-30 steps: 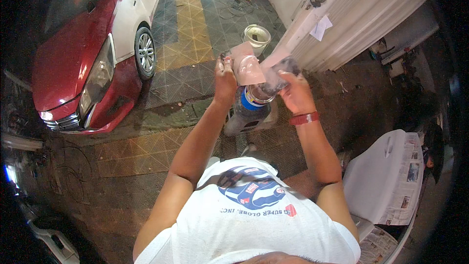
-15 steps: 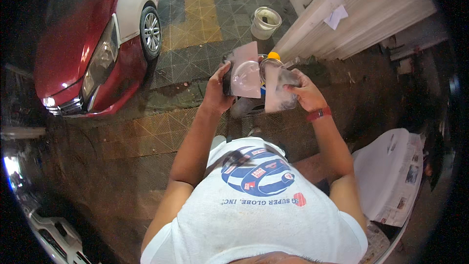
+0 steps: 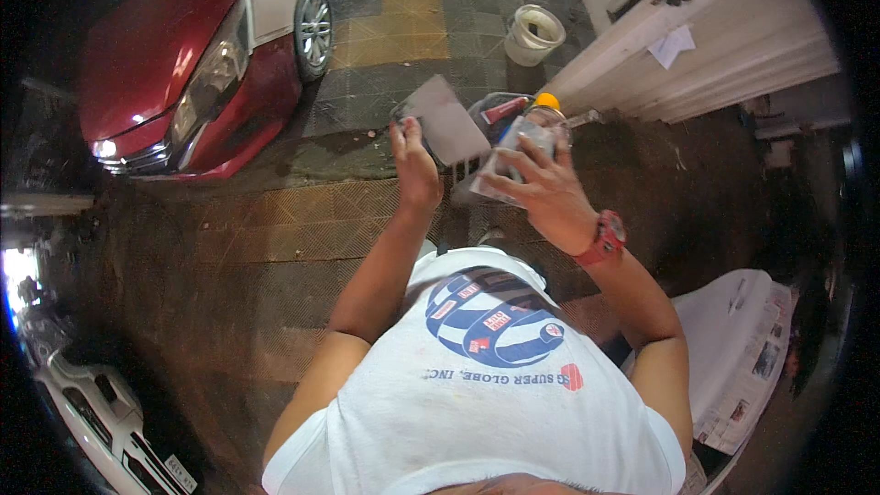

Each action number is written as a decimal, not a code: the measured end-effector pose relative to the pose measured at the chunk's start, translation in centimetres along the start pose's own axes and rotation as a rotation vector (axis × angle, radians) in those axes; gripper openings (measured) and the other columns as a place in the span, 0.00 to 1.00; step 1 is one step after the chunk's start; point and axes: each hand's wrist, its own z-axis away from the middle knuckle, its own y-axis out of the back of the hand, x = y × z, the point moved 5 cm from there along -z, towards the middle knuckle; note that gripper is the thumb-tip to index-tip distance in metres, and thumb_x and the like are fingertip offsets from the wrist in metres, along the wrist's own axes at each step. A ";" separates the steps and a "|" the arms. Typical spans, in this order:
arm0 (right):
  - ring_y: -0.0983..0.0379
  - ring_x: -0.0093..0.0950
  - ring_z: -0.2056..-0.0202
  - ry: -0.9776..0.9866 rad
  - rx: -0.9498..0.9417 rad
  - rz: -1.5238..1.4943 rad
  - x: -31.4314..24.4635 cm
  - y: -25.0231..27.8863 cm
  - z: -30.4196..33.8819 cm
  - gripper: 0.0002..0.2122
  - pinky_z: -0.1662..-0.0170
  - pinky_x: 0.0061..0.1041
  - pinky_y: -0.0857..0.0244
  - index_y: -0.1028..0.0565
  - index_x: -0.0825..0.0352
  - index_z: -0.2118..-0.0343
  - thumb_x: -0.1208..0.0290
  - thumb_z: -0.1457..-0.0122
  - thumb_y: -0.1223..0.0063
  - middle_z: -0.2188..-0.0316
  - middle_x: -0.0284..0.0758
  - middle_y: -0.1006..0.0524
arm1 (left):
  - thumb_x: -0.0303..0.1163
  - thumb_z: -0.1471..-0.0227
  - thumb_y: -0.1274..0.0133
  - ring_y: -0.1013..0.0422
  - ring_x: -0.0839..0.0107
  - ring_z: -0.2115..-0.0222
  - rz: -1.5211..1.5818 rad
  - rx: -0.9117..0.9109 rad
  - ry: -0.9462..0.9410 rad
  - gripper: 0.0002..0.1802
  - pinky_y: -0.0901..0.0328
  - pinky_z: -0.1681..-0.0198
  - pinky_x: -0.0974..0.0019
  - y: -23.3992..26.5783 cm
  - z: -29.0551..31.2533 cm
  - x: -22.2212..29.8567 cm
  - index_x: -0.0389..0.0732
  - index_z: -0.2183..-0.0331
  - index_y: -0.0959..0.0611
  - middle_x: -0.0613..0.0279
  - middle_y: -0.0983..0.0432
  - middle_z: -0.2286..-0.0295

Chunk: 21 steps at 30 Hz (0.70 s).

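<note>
My left hand grips a flat greyish sheet by its near left side, thumb in front. My right hand holds a smaller translucent flat piece, its fingers spread over the face and its thumb hidden. The two pieces are apart, the right one lower. Just beyond my right fingers stands a clear container with a yellow cap. A red tube lies beside it on a dark rounded surface, partly covered by what I hold.
A red and white car stands at the left. A white bucket is ahead on the tiled floor, near white panels at the right. Newspaper-backed white sheeting lies at lower right; a white bumper is at lower left.
My right hand has turned palm down over the translucent piece and moved slightly lower. The left sheet has tilted, and the red tube now shows between the hands. The whole view has shifted.
</note>
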 end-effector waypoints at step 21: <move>0.31 0.49 0.46 -0.312 0.173 -0.881 15.6 -5.3 -1.0 0.23 0.42 0.39 0.35 0.30 0.65 0.44 0.82 0.44 0.48 0.52 0.46 0.29 | 0.41 0.31 0.52 0.25 0.64 0.51 0.015 -0.150 0.053 0.26 0.25 0.52 0.59 -7.4 -1.7 -1.6 0.39 0.38 0.33 0.56 0.27 0.49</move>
